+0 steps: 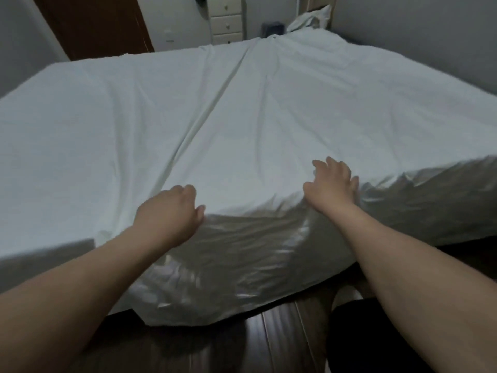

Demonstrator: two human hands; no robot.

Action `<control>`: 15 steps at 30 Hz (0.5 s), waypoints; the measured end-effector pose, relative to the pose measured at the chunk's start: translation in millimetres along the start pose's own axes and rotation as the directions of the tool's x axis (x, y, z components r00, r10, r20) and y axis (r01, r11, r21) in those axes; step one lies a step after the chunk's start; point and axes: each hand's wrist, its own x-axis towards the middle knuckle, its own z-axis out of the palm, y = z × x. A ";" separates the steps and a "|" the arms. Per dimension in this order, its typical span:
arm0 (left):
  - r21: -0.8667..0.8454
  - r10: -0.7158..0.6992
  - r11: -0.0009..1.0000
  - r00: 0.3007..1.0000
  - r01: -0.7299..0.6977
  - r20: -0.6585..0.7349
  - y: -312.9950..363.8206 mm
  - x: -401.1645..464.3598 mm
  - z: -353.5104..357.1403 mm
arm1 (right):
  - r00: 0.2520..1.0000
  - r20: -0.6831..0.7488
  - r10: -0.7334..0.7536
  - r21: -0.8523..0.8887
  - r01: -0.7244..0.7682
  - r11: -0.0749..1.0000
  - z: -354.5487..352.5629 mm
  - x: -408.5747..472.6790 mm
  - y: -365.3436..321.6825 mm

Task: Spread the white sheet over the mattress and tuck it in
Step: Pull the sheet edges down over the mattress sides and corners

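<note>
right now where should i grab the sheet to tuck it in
Grip the white sheet along its near hem between the left hand and right hand, coming from the foot side; it stops at the mattress edge, side uncovered.

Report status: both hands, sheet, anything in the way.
Left hand curled at the near edge, grip unclear; right hand open, flat on the white sheet. Sheet spread, creased; near mattress side uncovered, untucked. Rumpled bedding at far corner.

- White sheet [215,117] spread over plastic-wrapped mattress [242,265], creased lengthwise
- Left hand [172,211] curled at near sheet edge
- Right hand [332,184] flat, fingers spread on sheet
- Drawers [227,20] beyond bed
</note>
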 end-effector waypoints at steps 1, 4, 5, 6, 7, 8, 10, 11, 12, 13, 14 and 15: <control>-0.044 0.090 0.995 0.996 -0.090 -0.008 23.0 10.1 -0.8 | 0.998 -0.017 0.066 0.030 -0.066 0.997 -4.2 6.7 17.6; -0.055 0.217 0.975 0.976 -0.216 0.000 84.8 34.4 9.9 | 0.999 0.024 0.038 0.012 -0.039 0.999 -7.4 17.3 70.7; -0.024 0.217 0.976 0.976 -0.217 -0.004 100.1 40.4 15.4 | 0.999 0.028 0.017 -0.020 -0.017 1.000 -4.9 18.8 86.0; 0.018 0.213 0.977 0.977 -0.213 -0.007 108.7 43.9 21.8 | 0.999 0.030 0.024 -0.032 -0.023 0.999 -4.7 16.0 94.8; 0.063 0.216 0.975 0.976 -0.215 -0.015 116.3 49.0 28.3 | 0.999 0.016 0.047 -0.013 -0.047 0.999 -6.1 14.9 103.0; 0.103 0.223 0.970 0.975 -0.220 -0.019 119.9 54.9 33.5 | 0.995 -0.023 0.096 0.038 -0.095 0.995 -8.4 13.5 106.4; 0.135 0.281 0.950 0.960 -0.281 0.024 119.1 66.6 35.9 | 0.957 -0.075 0.279 0.252 -0.252 0.934 -8.9 18.1 107.0; 0.136 0.336 0.930 0.940 -0.342 0.063 117.5 73.5 33.4 | 0.925 -0.041 0.378 0.398 -0.332 0.855 -9.6 24.7 106.5; 0.141 0.396 0.901 0.911 -0.409 0.115 117.4 80.0 29.8 | 0.888 0.030 0.459 0.551 -0.398 0.734 -11.8 31.7 107.2; 0.152 0.445 0.871 0.881 -0.467 0.162 114.6 85.6 25.0 | 0.866 0.101 0.489 0.670 -0.423 0.610 -11.5 38.1 106.8; 0.167 0.487 0.839 0.851 -0.519 0.197 112.4 89.9 20.6 | 0.858 0.139 0.495 0.737 -0.423 0.527 -6.9 45.0 109.7; 0.189 0.516 0.809 0.826 -0.557 0.227 111.6 93.9 18.1 | 0.859 0.140 0.493 0.771 -0.407 0.490 -1.8 52.6 113.3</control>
